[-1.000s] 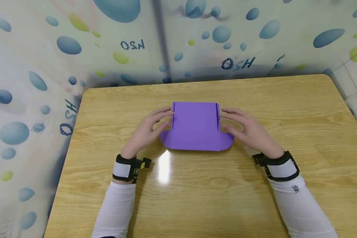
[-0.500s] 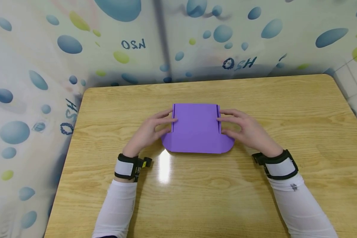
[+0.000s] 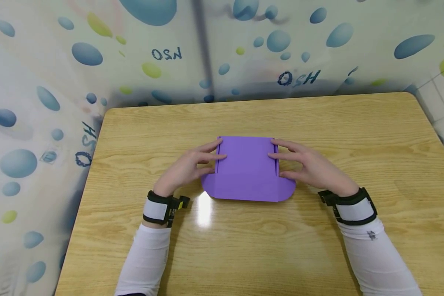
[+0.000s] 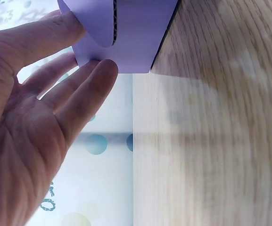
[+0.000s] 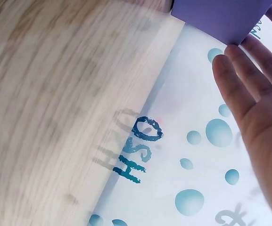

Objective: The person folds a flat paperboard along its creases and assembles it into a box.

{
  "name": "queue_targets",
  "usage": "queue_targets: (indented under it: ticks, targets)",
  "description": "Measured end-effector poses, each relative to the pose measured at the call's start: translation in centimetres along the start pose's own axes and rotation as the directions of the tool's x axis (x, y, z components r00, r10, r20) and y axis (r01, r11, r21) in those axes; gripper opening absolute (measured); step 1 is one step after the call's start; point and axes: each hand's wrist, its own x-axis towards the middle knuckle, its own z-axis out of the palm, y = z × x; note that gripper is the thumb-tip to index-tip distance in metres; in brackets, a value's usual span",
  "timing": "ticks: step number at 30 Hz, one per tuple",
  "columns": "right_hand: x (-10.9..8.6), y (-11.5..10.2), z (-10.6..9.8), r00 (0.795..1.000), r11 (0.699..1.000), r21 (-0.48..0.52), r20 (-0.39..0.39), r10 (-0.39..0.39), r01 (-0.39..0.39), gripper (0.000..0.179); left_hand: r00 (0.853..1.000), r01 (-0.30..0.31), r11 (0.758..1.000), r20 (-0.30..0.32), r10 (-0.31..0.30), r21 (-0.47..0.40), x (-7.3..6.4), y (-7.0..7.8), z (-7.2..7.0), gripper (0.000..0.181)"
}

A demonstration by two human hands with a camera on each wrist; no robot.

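A purple cardboard mailer box (image 3: 248, 160) sits on the table in front of me, its lid down over the body. The lid's front flap (image 3: 246, 187) sticks out toward me with a rounded ear at each end. My left hand (image 3: 183, 168) lies along the box's left side, fairly straight fingertips on the lid's edge and thumb by the left ear. In the left wrist view that ear (image 4: 95, 21) meets the thumb. On the other side, my right hand (image 3: 314, 166) touches the right edge with extended fingers, its thumb near the right ear.
The wood-grain table (image 3: 259, 255) stretches wide around the box. Behind it and to the left stand pale walls (image 3: 222, 53) with blue and green spots. Both wrists wear black straps (image 3: 351, 207) with small cameras.
The box has slid toward me with both hands alongside it. My fingertips have come farther over the lid's edges on both sides.
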Motion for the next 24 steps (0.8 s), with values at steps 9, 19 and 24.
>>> queue_targets:
  ticks: [9, 19, 24]
  targets:
    - [-0.1, 0.1, 0.0, 0.999, 0.998, 0.045, 0.025, 0.046, -0.047, 0.057, 1.000, 0.014, 0.999, 0.007, -0.013, -0.049, 0.2, -0.4, 0.1, 0.047]
    - [-0.1, 0.7, 0.2, 0.999, 0.999, 0.037, -0.032, -0.028, 0.029, 0.058, 1.000, -0.005, 0.995, 0.003, 0.005, -0.098, 0.2, -0.9, 0.1, 0.046]
    - [-0.3, 1.4, 0.3, 0.998, 0.993, 0.102, -0.045, -0.049, 0.054, 0.058, 1.000, -0.021, 0.990, 0.017, 0.024, -0.140, 0.1, -1.0, 0.0, 0.048]
